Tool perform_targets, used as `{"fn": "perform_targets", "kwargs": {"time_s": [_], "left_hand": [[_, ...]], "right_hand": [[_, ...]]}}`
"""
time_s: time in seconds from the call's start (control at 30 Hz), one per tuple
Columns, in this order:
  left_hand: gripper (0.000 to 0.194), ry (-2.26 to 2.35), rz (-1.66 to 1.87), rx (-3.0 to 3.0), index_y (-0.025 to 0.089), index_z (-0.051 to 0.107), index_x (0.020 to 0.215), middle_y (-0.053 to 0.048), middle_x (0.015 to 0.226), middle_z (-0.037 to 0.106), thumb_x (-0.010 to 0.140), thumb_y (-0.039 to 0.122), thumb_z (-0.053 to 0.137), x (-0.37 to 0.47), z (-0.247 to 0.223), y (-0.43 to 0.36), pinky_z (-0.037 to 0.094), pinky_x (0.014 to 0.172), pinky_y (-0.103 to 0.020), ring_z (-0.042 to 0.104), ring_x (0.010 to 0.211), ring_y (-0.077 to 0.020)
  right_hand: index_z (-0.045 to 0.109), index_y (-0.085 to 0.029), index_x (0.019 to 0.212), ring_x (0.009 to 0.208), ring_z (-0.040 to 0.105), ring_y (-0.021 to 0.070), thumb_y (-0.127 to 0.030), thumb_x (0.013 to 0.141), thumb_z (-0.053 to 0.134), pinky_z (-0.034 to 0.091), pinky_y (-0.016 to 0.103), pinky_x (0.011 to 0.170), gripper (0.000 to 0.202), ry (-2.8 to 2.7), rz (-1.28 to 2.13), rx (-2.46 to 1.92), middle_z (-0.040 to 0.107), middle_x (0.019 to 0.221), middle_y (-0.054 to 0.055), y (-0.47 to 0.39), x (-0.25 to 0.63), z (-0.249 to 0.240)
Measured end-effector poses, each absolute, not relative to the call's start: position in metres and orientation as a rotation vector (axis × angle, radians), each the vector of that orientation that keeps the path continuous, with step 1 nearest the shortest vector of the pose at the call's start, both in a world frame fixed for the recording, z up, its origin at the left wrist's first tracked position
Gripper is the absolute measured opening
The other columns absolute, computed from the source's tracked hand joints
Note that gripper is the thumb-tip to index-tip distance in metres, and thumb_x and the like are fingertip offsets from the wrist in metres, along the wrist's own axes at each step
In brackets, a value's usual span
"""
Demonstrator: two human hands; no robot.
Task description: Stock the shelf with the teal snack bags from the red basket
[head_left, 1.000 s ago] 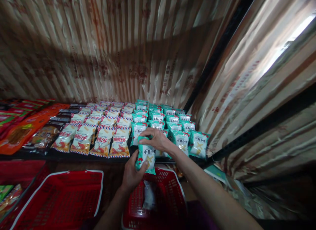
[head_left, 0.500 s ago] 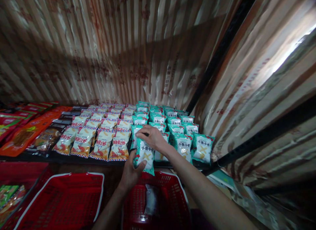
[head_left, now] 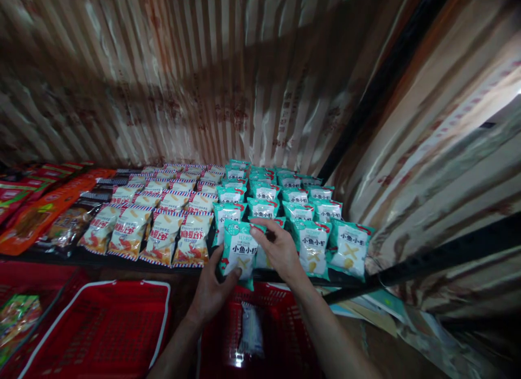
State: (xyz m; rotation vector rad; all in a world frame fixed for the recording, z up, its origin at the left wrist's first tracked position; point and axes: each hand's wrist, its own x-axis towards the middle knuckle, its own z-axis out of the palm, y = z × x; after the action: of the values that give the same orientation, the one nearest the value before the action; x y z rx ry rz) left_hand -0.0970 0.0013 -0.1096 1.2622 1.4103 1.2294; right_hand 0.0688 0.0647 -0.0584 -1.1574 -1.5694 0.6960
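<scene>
A teal and white snack bag (head_left: 240,250) stands upright at the front edge of the shelf, its front facing me. My left hand (head_left: 215,286) grips its lower left part, thumb across the front. At the bag's upper right, my right hand (head_left: 279,248) pinches the corner between thumb and fingers. Rows of matching teal bags (head_left: 311,246) stand behind and to the right. On the left are rows of white bags with striped edges (head_left: 160,235).
Below the shelf are a red basket (head_left: 101,319) with a white handle and another red basket (head_left: 280,324) holding a clear packet (head_left: 251,330). Orange packs (head_left: 44,210) lie at the far left. A black post (head_left: 366,105) slants up at right.
My right hand has moved from over the top of the bag to its upper right corner, uncovering the front. My left hand keeps its hold. The view has shifted slightly.
</scene>
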Motion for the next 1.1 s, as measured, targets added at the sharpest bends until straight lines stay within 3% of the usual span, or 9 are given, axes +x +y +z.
{"fn": "perform_targets", "kwargs": {"time_s": [0.23, 0.37, 0.47, 0.6, 0.8, 1.1], "left_hand": [[0.066, 1.265, 1.214, 1.217, 0.017, 0.046, 0.132, -0.011, 0.126, 0.060, 0.076, 0.049, 0.063, -0.094, -0.100, 0.006, 0.047, 0.095, -0.040, 0.057, 0.114, -0.0270], [0.061, 1.175, 1.249, 1.118, 0.018, 0.049, 0.129, -0.010, 0.124, 0.062, 0.078, 0.050, 0.060, -0.094, -0.096, 0.006, 0.049, 0.093, -0.038, 0.059, 0.112, -0.0259], [0.055, 1.179, 1.275, 1.064, 0.018, 0.055, 0.122, -0.009, 0.119, 0.065, 0.077, 0.050, 0.062, -0.098, -0.093, 0.007, 0.049, 0.093, -0.038, 0.059, 0.111, -0.0260], [0.054, 1.152, 1.266, 1.059, 0.017, 0.058, 0.115, -0.009, 0.113, 0.067, 0.075, 0.052, 0.063, -0.108, -0.088, 0.012, 0.049, 0.092, -0.038, 0.061, 0.108, -0.0261], [0.053, 1.220, 1.343, 0.914, 0.017, 0.059, 0.114, -0.009, 0.113, 0.067, 0.073, 0.052, 0.065, -0.109, -0.079, 0.015, 0.051, 0.086, -0.034, 0.061, 0.106, -0.0254], [0.046, 1.200, 1.303, 0.968, 0.017, 0.058, 0.107, -0.007, 0.106, 0.068, 0.078, 0.051, 0.060, -0.108, -0.072, 0.016, 0.052, 0.075, -0.029, 0.065, 0.091, -0.0209]], "right_hand": [[0.067, -0.021, 0.077, 0.057, 0.049, 0.0107, -0.031, 0.076, 0.063, 0.041, 0.023, 0.055, 0.011, -1.575, 0.644, -1.148, 0.063, 0.075, -0.001, 0.069, 0.060, -0.043], [0.067, -0.021, 0.075, 0.061, 0.051, 0.0118, -0.032, 0.076, 0.065, 0.042, 0.024, 0.058, 0.011, -1.540, 0.636, -1.140, 0.063, 0.075, -0.001, 0.066, 0.056, -0.047], [0.066, -0.022, 0.091, 0.063, 0.054, 0.0121, -0.035, 0.079, 0.063, 0.046, 0.025, 0.059, 0.018, -1.448, 0.762, -1.115, 0.064, 0.077, -0.001, 0.062, 0.055, -0.049], [0.050, -0.024, 0.125, 0.084, 0.062, 0.0147, -0.042, 0.083, 0.059, 0.052, 0.027, 0.069, 0.046, -1.322, 1.001, -0.972, 0.064, 0.102, 0.005, 0.056, 0.056, -0.048], [0.052, -0.021, 0.123, 0.103, 0.062, 0.0206, -0.045, 0.084, 0.059, 0.049, 0.038, 0.093, 0.046, -1.381, 1.230, -0.941, 0.065, 0.111, 0.010, 0.050, 0.051, -0.053], [0.041, -0.022, 0.134, 0.096, 0.066, 0.0205, -0.046, 0.082, 0.061, 0.055, 0.039, 0.084, 0.061, -1.471, 1.330, -1.006, 0.063, 0.118, 0.012, 0.039, 0.050, -0.065]]}}
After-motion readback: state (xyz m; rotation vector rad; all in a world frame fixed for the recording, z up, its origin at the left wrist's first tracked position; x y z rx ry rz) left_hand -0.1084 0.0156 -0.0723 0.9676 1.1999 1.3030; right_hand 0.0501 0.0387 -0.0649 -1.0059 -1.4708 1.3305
